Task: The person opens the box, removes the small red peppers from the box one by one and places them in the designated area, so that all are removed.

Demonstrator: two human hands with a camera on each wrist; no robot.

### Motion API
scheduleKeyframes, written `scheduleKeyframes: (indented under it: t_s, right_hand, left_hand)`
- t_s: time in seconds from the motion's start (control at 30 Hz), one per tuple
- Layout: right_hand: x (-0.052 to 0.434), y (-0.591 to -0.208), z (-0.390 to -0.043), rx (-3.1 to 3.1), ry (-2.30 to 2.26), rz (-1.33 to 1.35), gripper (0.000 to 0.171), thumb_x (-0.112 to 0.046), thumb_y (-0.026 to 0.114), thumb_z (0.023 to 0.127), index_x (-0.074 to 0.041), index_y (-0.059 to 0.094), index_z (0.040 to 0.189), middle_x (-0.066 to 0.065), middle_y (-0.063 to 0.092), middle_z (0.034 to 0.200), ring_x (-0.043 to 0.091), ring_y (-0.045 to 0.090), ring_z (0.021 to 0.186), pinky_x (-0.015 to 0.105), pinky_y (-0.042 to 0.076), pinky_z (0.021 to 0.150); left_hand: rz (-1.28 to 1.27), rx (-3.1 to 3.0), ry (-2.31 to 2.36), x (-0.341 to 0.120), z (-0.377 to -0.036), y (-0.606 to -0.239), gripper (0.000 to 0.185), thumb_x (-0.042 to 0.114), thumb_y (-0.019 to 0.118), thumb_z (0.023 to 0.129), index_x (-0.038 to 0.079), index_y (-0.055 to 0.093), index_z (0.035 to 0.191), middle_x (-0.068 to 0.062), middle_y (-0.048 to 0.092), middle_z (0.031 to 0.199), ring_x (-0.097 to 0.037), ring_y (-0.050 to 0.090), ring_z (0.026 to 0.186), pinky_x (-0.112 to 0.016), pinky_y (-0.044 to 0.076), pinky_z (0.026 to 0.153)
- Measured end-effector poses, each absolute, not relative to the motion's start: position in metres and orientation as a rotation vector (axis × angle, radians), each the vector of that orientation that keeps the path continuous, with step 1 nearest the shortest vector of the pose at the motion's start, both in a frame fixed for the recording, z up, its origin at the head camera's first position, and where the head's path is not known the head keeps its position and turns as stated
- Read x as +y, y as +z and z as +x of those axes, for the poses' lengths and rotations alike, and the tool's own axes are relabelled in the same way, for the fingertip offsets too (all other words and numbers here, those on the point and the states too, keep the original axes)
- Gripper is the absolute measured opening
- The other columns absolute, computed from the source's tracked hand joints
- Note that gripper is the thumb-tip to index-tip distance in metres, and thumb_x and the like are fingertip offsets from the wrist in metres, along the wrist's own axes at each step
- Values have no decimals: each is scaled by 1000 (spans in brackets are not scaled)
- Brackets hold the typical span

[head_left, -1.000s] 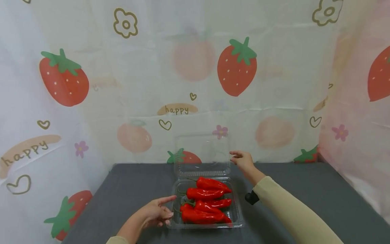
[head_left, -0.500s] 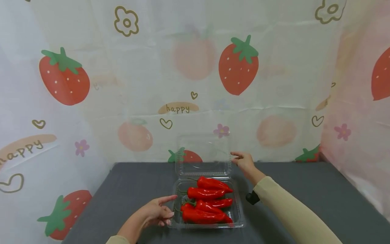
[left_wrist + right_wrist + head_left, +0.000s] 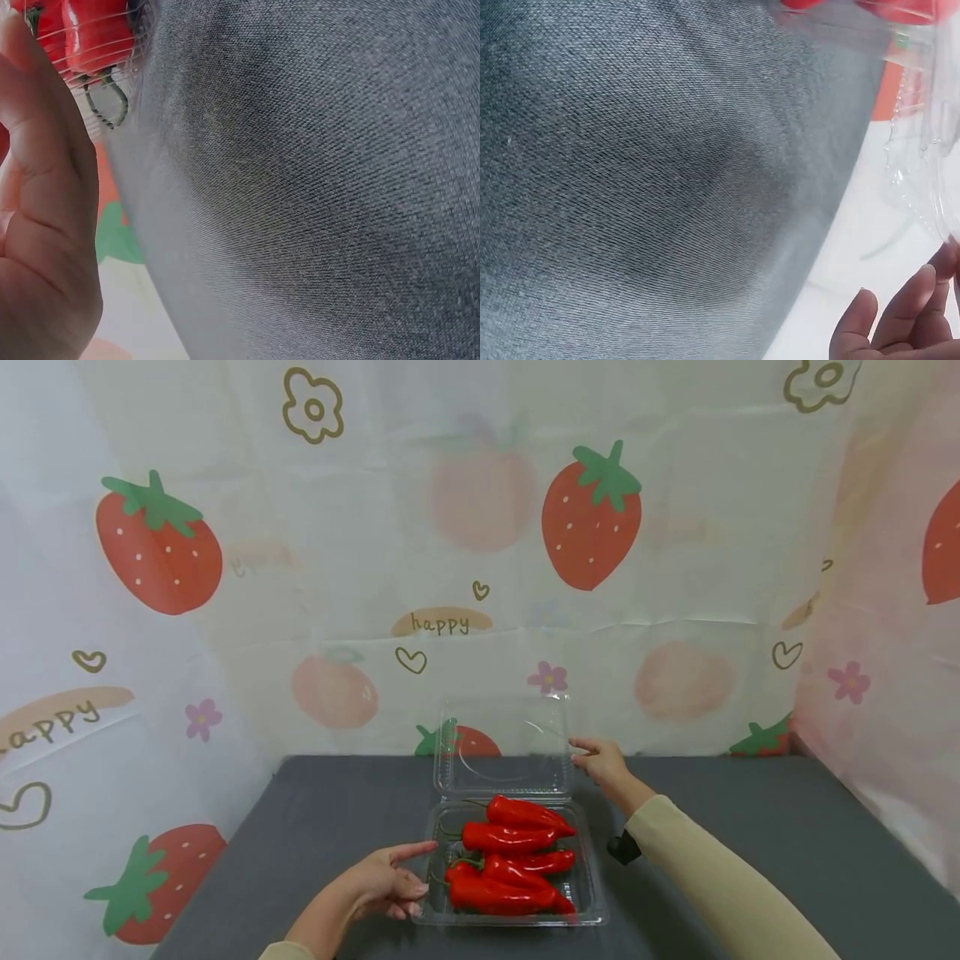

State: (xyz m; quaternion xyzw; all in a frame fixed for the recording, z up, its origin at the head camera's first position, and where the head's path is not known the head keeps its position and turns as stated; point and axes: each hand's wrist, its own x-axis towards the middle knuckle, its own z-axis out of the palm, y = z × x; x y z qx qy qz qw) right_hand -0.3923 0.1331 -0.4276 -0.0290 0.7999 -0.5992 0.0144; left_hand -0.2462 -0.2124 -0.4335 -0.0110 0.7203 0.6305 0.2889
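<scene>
We take this for a staged tabletop set: grey cloth-covered table (image 3: 750, 827), strawberry-print backdrop sheets (image 3: 450, 527) hung on three sides, hiding any room.

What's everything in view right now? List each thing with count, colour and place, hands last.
Clamshell container: one, clear plastic, middle of the table, tray part nearest the person.
Lid: one, clear, hinged at the tray's far edge, standing open and upright.
Peppers: about five, red with green stems, lying in the tray.
Table cloth: one, dark grey, under the container.
Backdrop: white sheets printed with strawberries, flowers and "happy", behind and to both sides.
Left hand: beside the tray's left edge, index finger straight toward it, touching the wall.
Right hand: at the lid's right edge, fingertips on it.
</scene>
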Motion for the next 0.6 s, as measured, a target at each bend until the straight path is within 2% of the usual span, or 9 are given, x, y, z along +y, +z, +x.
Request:
scheduleKeyframes:
  t_s: [0.1, 0.27, 0.4, 0.6]
  right_hand:
    - [135, -431, -394, 2475, -1840, -51, 39, -4, 59, 95, 0, 58, 134, 5, 61, 78, 13, 39, 59, 26, 26, 50]
    - [130, -429, -390, 2468, -1790, 67, 40, -4, 59, 94, 1, 57, 134, 0, 55, 70, 13, 42, 60, 25, 27, 50]
    - [128, -429, -388, 2470, -1758, 89, 42, -5, 58, 95, 2, 53, 136, -2, 52, 69, 13, 42, 60, 24, 26, 50]
    - [129, -434, -389, 2464, -1709, 102, 43, -7, 58, 96, 2, 52, 138, -1, 58, 77, 17, 46, 67, 26, 28, 54]
  left_hand:
    - [-34, 1906, 1682, -213, -246, -433, 70, -6, 61, 91, 1, 28, 152, -5, 63, 72, -8, 61, 55, -18, 48, 49]
    - [-20, 1899, 1682, -213, -243, -432, 71, -8, 61, 90, 0, 27, 152, -5, 61, 75, -8, 62, 54, -18, 48, 49]
    - [-11, 1909, 1673, -213, -241, -430, 72, -9, 60, 89, -1, 26, 152, -4, 60, 75, -8, 62, 54, -17, 49, 48]
    - [-4, 1896, 1657, -214, -241, -430, 75, -10, 61, 88, 1, 24, 153, -4, 61, 75, -9, 63, 55, -17, 49, 49]
